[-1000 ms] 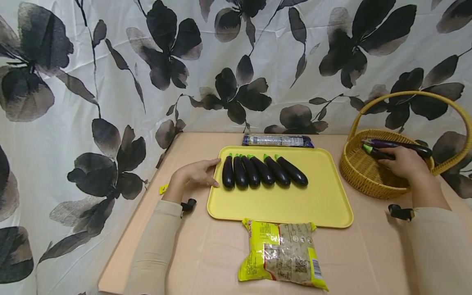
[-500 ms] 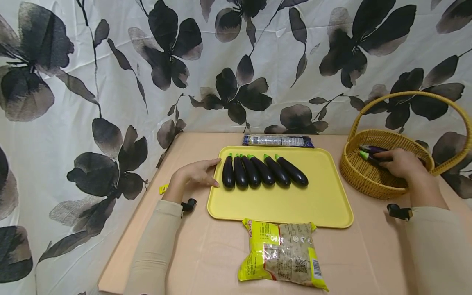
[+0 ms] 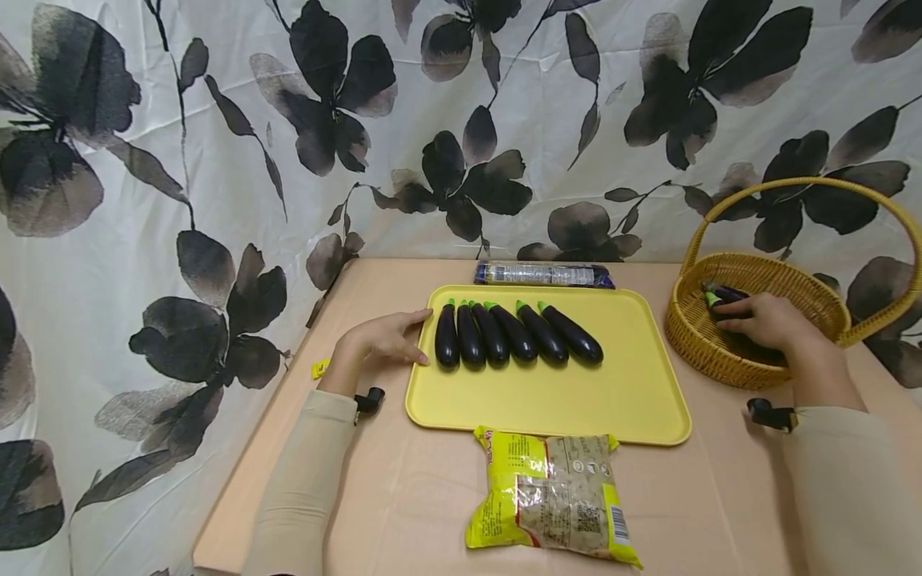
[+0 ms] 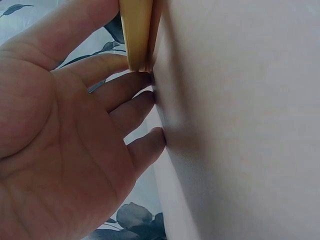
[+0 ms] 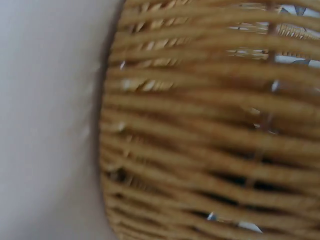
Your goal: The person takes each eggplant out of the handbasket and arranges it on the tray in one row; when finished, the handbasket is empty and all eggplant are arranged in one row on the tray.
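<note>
Inside the wicker basket at the right, my right hand grips an eggplant, its green stem pointing left past the fingertips. Beside it lies another eggplant, partly covered by the hand. At the tray's left edge my left hand has its fingers spread, thumb and forefinger touching the rim of the yellow tray. In the left wrist view, the fingers meet the table beside the tray edge. Several dark eggplants lie in a row on the tray, green stems at the back.
A yellow printed bag lies in front of the tray. Behind the tray is a long blue-and-clear package. The basket's tall handle arches above the right hand. A basket wall fills much of the right wrist view.
My right hand has shifted left and slightly lower within the basket, its eggplant's stem dropping a little. The other eggplant now shows less behind the hand. My left hand stays put.
</note>
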A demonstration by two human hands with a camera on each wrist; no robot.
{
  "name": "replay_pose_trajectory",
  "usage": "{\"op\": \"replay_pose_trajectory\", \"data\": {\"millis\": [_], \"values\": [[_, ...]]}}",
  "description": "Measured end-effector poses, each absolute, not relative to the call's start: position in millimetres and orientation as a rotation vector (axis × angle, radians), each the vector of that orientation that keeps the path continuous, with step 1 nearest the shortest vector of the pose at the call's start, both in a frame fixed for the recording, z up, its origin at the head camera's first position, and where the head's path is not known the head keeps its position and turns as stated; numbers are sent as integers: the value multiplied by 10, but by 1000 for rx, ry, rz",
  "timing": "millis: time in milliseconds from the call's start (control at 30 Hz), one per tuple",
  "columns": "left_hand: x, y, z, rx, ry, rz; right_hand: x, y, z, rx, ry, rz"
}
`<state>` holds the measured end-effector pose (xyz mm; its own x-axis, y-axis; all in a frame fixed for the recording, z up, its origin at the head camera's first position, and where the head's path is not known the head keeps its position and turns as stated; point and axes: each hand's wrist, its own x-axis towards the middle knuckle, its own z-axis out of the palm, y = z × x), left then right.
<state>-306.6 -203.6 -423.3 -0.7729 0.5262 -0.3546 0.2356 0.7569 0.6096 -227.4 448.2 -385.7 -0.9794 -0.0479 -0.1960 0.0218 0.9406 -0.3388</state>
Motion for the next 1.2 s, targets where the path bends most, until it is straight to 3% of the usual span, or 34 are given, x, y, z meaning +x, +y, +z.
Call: {"op": "replay_pose_trajectory", "data": {"millis": [567, 1200], "values": [[-3041, -2011, -4205, 564, 2426, 777, -2142, 4057, -3729, 130, 3056, -965], [-3028, -2010, -4196, 558, 2426, 763, -2003, 3795, -3505, -28, 3184, -1010]]}}
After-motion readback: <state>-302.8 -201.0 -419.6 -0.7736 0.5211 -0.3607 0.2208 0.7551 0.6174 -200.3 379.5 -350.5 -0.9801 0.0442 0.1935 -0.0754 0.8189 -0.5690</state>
